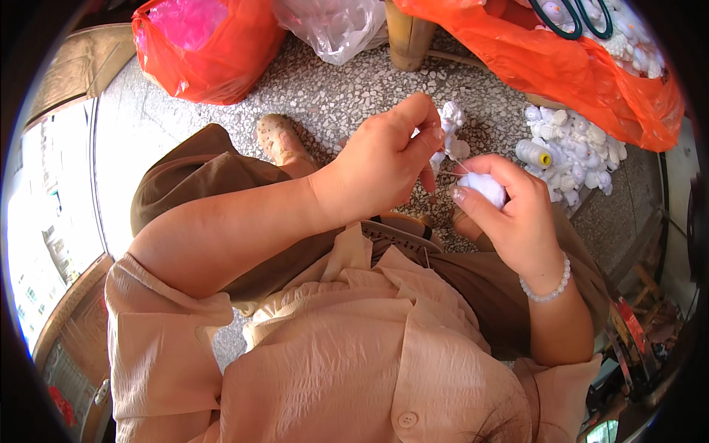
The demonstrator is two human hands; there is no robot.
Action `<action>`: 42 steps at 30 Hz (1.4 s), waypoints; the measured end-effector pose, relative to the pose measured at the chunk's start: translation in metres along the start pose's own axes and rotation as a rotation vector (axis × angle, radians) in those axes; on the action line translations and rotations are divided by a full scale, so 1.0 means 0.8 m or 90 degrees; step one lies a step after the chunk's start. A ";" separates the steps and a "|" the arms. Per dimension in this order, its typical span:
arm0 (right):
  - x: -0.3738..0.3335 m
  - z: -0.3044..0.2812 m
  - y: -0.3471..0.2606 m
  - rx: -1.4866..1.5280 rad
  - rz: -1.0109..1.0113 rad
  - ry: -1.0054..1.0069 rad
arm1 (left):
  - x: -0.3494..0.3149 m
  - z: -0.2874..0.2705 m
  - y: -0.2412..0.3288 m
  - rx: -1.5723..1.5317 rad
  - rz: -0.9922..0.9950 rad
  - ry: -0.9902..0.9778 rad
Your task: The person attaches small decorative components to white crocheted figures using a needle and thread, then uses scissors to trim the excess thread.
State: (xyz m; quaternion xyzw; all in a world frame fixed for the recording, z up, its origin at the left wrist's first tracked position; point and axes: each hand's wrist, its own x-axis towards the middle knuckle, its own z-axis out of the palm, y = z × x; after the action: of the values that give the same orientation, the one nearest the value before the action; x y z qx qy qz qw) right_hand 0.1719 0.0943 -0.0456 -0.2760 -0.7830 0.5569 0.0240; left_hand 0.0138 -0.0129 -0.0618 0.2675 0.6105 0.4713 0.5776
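Observation:
My left hand (388, 159) is closed in a pinch, with thin white thread (452, 173) at its fingertips; whether a needle is there too, I cannot tell. The thread stretches across to my right hand (521, 218), whose thumb and fingers are wrapped round a soft white ball (484, 189). Just beyond the left fingertips a small white knitted piece (453, 118) shows, partly hidden by the hand. To the right of both hands lies a heap of small white knitted pieces (583, 151), with a white thread spool (533, 154) with a yellow core on it.
An orange plastic bag (576, 81) at the far right holds more white pieces, with dark green-handled scissors (572, 18) on top. A red bag (221, 66) and a clear bag (332, 29) stand on the speckled floor (332, 92). Between them and the orange bag is a wooden leg (408, 37).

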 end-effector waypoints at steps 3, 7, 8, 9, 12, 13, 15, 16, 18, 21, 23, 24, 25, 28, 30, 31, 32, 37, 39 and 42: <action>-0.003 -0.003 -0.003 0.056 0.156 -0.072 | 0.003 -0.002 -0.010 0.042 -0.022 0.032; -0.001 -0.003 -0.001 0.158 0.215 -0.098 | 0.003 -0.003 -0.010 0.001 -0.080 0.077; -0.001 -0.003 -0.002 0.226 0.255 -0.120 | 0.004 -0.004 -0.010 0.000 -0.080 0.078; -0.002 -0.003 -0.002 0.293 0.294 -0.141 | 0.005 -0.004 -0.011 -0.016 -0.100 0.083; -0.002 0.000 -0.008 0.294 0.363 -0.152 | 0.004 -0.004 -0.021 -0.023 -0.124 0.098; -0.004 0.003 -0.009 0.293 0.363 -0.152 | 0.004 -0.003 -0.026 -0.012 -0.129 0.103; -0.008 0.013 -0.008 0.276 0.337 -0.103 | 0.000 0.000 -0.035 -0.046 -0.225 0.108; -0.009 0.017 -0.005 0.261 0.315 -0.094 | -0.003 0.002 -0.039 -0.080 -0.322 0.111; -0.011 0.026 0.000 0.261 0.311 -0.088 | -0.009 0.006 -0.050 -0.258 -0.516 0.013; -0.019 0.034 0.003 0.249 0.292 -0.092 | -0.023 0.019 -0.052 -0.492 -0.641 -0.118; -0.027 0.041 0.000 0.166 0.258 -0.100 | -0.016 0.018 -0.047 -0.629 -0.497 -0.028; -0.031 0.044 0.002 0.124 0.191 -0.093 | -0.011 0.009 -0.044 -0.676 -0.453 -0.026; -0.034 0.049 0.006 0.124 0.190 -0.094 | -0.008 0.004 -0.042 -0.675 -0.453 -0.024; -0.037 0.056 0.011 0.030 0.046 -0.018 | -0.004 -0.002 -0.036 -0.645 -0.355 -0.016; -0.035 0.056 0.011 0.037 0.056 -0.008 | -0.002 -0.009 -0.038 -0.651 -0.326 -0.016; -0.035 0.056 0.012 0.044 0.065 0.001 | -0.001 -0.011 -0.037 -0.657 -0.297 -0.013; -0.035 0.056 0.012 0.045 0.066 0.000 | -0.001 -0.012 -0.037 -0.658 -0.298 -0.013; -0.031 0.057 0.017 0.312 0.238 -0.046 | 0.001 -0.014 -0.030 -0.584 -0.252 0.022; -0.030 0.058 0.020 0.338 0.244 -0.059 | 0.002 -0.014 -0.027 -0.582 -0.263 0.029; -0.030 0.060 0.022 0.375 0.258 -0.075 | 0.004 -0.017 -0.024 -0.589 -0.290 0.047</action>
State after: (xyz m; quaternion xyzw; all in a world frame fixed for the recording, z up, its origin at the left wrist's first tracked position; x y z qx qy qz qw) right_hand 0.1828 0.0461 -0.0728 -0.3741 -0.5184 0.7671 -0.0535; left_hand 0.0046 -0.0216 -0.0817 -0.1724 0.4006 0.5634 0.7017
